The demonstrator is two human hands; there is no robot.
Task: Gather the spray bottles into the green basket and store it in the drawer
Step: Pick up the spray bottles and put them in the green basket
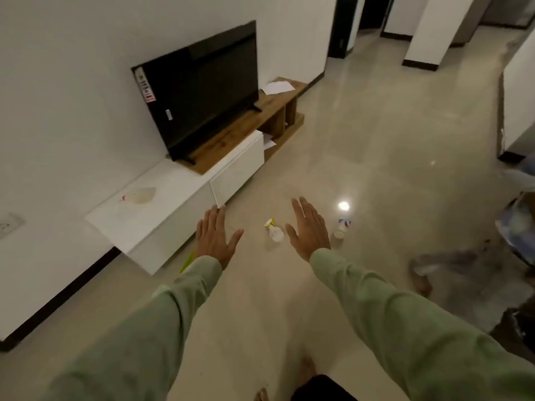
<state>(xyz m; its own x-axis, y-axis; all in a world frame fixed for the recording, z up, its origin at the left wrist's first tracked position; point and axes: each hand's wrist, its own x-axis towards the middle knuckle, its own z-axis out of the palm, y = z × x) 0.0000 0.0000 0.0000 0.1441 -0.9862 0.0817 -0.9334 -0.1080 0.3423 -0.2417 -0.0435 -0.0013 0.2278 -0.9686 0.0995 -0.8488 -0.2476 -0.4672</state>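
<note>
While both arms in pale green sleeves are stretched out over the shiny floor, nothing is held in either hand. The left hand is spread flat with the fingers apart, palm down. The right hand is spread flat too, and no bottle is touched by it.

A thin strip of bright green can be seen just under the left wrist, beside the white cabinet. It may be the green basket, but too little of it is shown to be sure.

Two spray bottles are seen on the floor past the hands. A clear bottle with a yellow and white top is set between the two hands, nearer the right one. A second bottle with a blue top is partly hidden behind the right hand.

A drawer front on the white cabinet is seen just beyond the left fingertips. Whether it is pulled out a little cannot be told for sure.

On the white top of the cabinet, a small clear thing is laid. Farther back, a dark TV is stood on a brown wooden desk, and white paper is laid at its far end.
</note>
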